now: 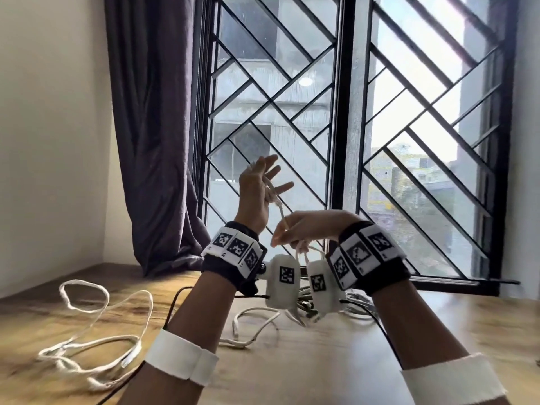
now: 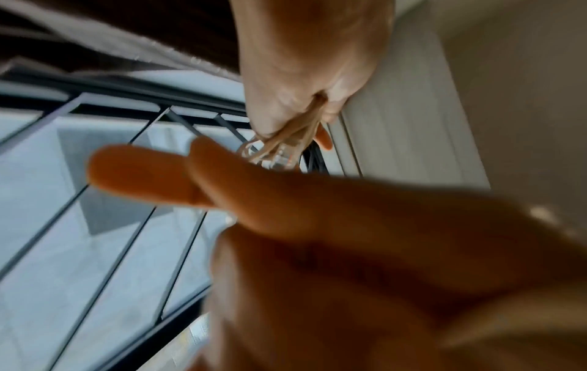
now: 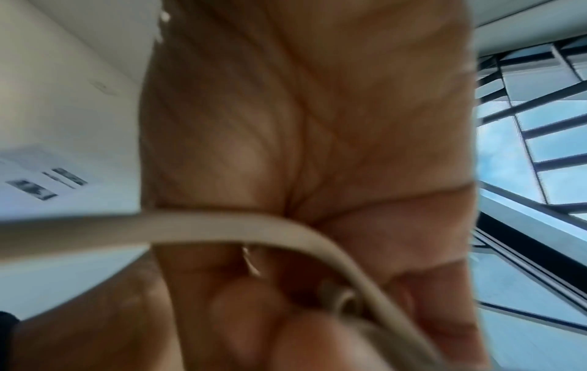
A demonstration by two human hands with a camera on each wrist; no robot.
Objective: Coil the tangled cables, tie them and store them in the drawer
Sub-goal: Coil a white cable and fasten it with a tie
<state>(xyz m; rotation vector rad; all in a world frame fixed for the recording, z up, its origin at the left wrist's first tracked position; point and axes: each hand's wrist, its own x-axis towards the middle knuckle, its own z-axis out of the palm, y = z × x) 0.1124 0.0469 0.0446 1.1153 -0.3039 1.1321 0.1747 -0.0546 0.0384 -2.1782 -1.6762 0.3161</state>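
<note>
My left hand [image 1: 260, 188] is raised in front of the window with its fingers spread and straight. A beige cable [image 1: 279, 207] hangs over it and runs down to my right hand [image 1: 304, 226], which pinches it just above the wrist cameras. In the left wrist view the right hand [image 2: 301, 75] grips several strands that end in a clear connector [image 2: 279, 153], beyond my blurred left fingers [image 2: 142, 173]. The right wrist view shows the cable [image 3: 222, 224] crossing my palm [image 3: 286, 113], with my fingers curled on it. No drawer is in view.
On the wooden table [image 1: 321, 361] a long white cable [image 1: 87, 317] sprawls in loose loops at the left. A second white cable [image 1: 254, 323] lies in the middle. A grey tangle [image 1: 359, 302] sits behind my wrists. A dark curtain [image 1: 152, 141] and a barred window [image 1: 292, 112] stand behind.
</note>
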